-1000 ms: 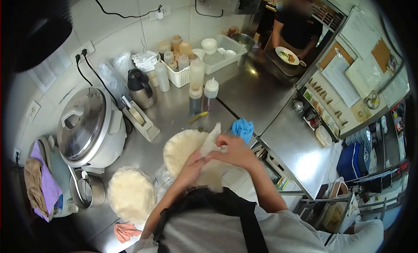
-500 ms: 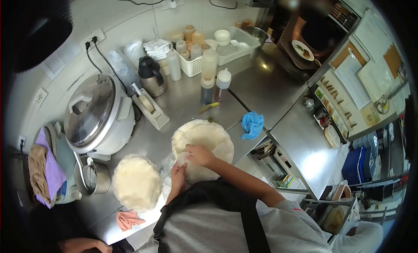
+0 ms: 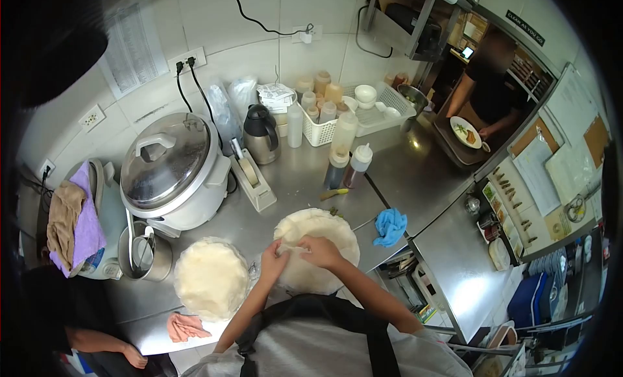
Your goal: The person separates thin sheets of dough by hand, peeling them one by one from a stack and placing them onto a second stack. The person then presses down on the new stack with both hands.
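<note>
A round pale stack of thin, dough-like sheets (image 3: 337, 237) lies in front of me on the steel counter. My left hand (image 3: 274, 260) is over its left edge, with the fingers pinched on a thin pale sheet. Close beside it, my right hand (image 3: 319, 252) pinches the same sheet above the stack. To the left lies a second pale round stack (image 3: 211, 279), which neither hand touches. A clear plastic wrap shows partly between the two stacks.
A rice cooker (image 3: 170, 172), metal pot (image 3: 146, 252), tape dispenser (image 3: 253, 181), squeeze bottles (image 3: 358, 164) and blue cloth (image 3: 390, 227) surround the stacks. A pink cloth (image 3: 187, 327) lies at the front edge. One person's arm (image 3: 107, 343) is at lower left; another person holds a tray (image 3: 448, 146).
The view has tilted up and shifted. Both hands have risen from the stack's lower left towards its middle, with the thin sheet between them. The person at the back now shows more fully.
</note>
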